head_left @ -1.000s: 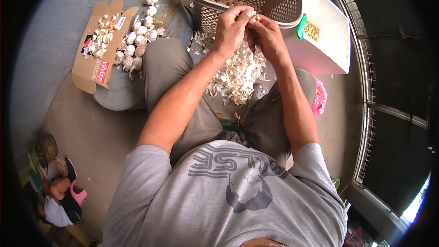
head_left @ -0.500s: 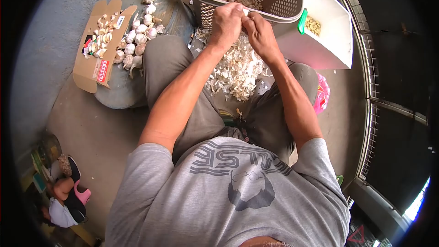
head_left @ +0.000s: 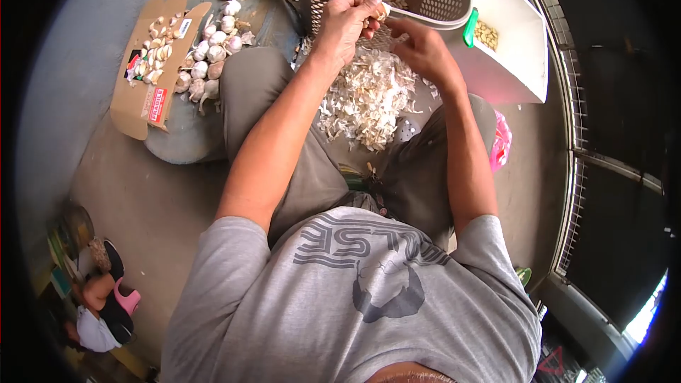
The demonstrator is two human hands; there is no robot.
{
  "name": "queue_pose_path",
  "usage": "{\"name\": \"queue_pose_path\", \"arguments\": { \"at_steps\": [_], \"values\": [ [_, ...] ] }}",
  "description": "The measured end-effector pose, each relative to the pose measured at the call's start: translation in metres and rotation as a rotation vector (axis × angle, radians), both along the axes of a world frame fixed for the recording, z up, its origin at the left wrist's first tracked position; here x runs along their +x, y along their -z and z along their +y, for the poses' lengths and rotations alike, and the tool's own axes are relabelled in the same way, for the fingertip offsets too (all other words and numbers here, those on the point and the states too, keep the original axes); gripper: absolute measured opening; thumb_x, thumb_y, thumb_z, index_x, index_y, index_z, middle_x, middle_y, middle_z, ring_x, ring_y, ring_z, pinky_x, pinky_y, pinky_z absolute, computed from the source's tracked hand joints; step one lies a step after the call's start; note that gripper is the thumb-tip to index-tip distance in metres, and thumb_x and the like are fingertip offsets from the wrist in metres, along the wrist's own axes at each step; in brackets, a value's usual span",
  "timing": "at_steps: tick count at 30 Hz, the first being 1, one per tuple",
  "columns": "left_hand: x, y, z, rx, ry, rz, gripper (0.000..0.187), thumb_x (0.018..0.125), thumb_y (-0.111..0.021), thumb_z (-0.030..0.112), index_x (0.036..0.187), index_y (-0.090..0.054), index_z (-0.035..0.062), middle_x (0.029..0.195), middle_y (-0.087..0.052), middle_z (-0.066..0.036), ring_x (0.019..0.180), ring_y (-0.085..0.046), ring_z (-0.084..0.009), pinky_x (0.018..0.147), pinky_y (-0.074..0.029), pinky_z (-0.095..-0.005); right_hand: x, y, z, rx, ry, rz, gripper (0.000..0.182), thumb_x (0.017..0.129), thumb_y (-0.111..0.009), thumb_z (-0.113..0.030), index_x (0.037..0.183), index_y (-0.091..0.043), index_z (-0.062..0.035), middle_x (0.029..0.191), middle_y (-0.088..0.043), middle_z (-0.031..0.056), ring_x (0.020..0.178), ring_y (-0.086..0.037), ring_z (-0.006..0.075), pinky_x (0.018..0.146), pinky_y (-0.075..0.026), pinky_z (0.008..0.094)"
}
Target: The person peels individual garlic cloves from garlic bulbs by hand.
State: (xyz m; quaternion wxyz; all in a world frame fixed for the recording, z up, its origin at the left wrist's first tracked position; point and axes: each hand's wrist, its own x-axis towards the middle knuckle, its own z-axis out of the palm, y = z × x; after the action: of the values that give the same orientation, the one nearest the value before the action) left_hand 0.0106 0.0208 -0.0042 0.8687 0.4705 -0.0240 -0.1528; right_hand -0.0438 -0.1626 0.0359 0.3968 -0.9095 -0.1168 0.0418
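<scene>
My left hand point(head_left: 344, 27) is closed round a garlic clove point(head_left: 384, 11), whose pale end shows beyond the thumb and fingertips, above the near rim of a grey-brown perforated basket point(head_left: 316, 21). Just right of it is my right hand point(head_left: 427, 51), apart from the clove, its bent fingers spread and nothing visible in them. Below both hands lies a heap of papery garlic skins point(head_left: 365, 103) between my knees.
Whole garlic bulbs point(head_left: 216, 53) lie on a round grey surface point(head_left: 174, 145) at left. Beside them, loose cloves point(head_left: 157, 53) rest on flattened cardboard point(head_left: 128, 117). A white box point(head_left: 507, 64) with a green-handled tool point(head_left: 469, 28) and peeled cloves point(head_left: 486, 34) stands at right. Another person point(head_left: 99, 312) is at lower left.
My right hand has drawn away from the left, down and to the right, and its fingers have parted. My left hand has turned slightly and keeps the clove.
</scene>
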Motion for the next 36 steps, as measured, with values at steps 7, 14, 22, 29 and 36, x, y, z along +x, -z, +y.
{"name": "queue_pose_path", "arguments": {
  "at_steps": [7,14,22,29,36],
  "values": [
    [-0.006,0.007,-0.010,-0.022,0.033,0.031,0.024,0.097,-0.072,0.027,0.091,-0.069,0.0040,0.079,-0.070,-0.004,0.065,-0.063,-0.0119,0.056,-0.049,-0.0266,0.019,0.002,0.013,0.149,0.109,-0.095,0.034,0.102,-0.064,-0.031,0.111,-0.068,0.0017,0.084,-0.066,0.0035,0.068,-0.057,0.0098,0.060,-0.048,0.0276],
    [-0.011,-0.003,-0.007,0.010,-0.023,0.030,0.025,0.106,-0.052,0.019,0.092,-0.066,0.0033,0.077,-0.067,-0.005,0.060,-0.064,-0.0145,0.052,-0.050,-0.0272,0.022,0.003,0.039,0.397,0.187,-0.201,0.021,0.102,-0.056,-0.014,0.104,-0.064,0.0056,0.090,-0.067,0.0170,0.077,-0.060,0.0224,0.068,-0.050,0.0378],
    [-0.008,-0.002,-0.008,-0.134,-0.069,0.129,0.018,0.100,-0.067,0.022,0.102,-0.064,0.0049,0.087,-0.069,-0.006,0.065,-0.063,-0.0166,0.058,-0.052,-0.0319,0.026,0.007,0.012,1.089,0.114,0.313,0.018,0.101,-0.061,-0.020,0.098,-0.063,-0.0024,0.073,-0.058,0.0020,0.054,-0.053,0.0106,0.047,-0.042,0.0260],
    [-0.009,-0.003,0.000,-0.086,-0.045,0.194,0.023,0.100,-0.068,0.026,0.094,-0.064,0.0039,0.081,-0.069,-0.010,0.059,-0.058,-0.0122,0.051,-0.048,-0.0288,0.037,-0.001,-0.015,1.020,0.266,0.044,0.044,0.102,-0.064,-0.022,0.133,-0.051,0.0061,0.096,-0.064,0.0098,0.068,-0.065,0.0139,0.053,-0.051,0.0253],
    [-0.013,-0.002,-0.009,-0.068,-0.027,0.130,0.022,0.100,-0.069,0.025,0.097,-0.066,0.0034,0.079,-0.068,-0.004,0.065,-0.063,-0.0128,0.058,-0.054,-0.0288,0.015,0.002,0.032,0.347,0.191,-0.053,0.031,0.096,-0.071,-0.019,0.119,-0.066,0.0020,0.090,-0.073,0.0105,0.073,-0.067,0.0158,0.059,-0.052,0.0312]
  ]
}}
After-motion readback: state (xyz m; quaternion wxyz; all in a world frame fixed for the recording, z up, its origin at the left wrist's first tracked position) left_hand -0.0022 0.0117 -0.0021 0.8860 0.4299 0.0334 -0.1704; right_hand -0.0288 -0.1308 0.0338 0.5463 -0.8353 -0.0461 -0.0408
